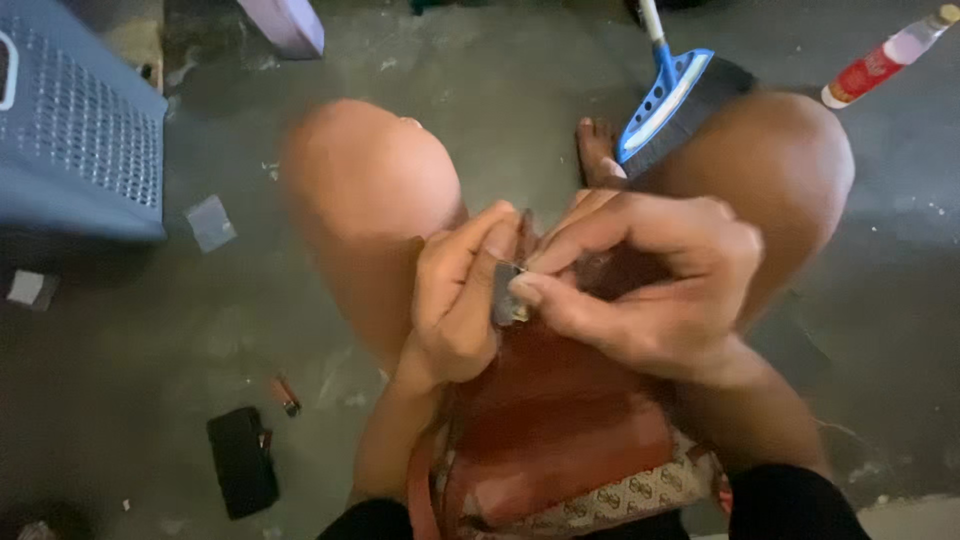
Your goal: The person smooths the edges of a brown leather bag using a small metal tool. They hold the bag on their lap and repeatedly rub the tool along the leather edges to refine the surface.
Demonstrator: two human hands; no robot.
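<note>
A reddish-brown leather bag (560, 420) with a patterned fabric edge lies in my lap between my bare knees. My left hand (455, 295) curls around the bag's upper edge and holds a small grey metal piece (505, 293) on it. My right hand (650, 275) pinches the same metal piece from the right with thumb and forefinger. Both hands touch each other at that piece. What the metal piece is exactly, I cannot tell.
A blue brush (680, 95) with black bristles lies by my foot (597, 150). A blue perforated plastic crate (75, 120) stands far left. On the concrete floor lie a black flat object (242, 460), a small reddish stick (286, 395), paper scraps (210, 222) and a red-and-clear bottle (885, 55).
</note>
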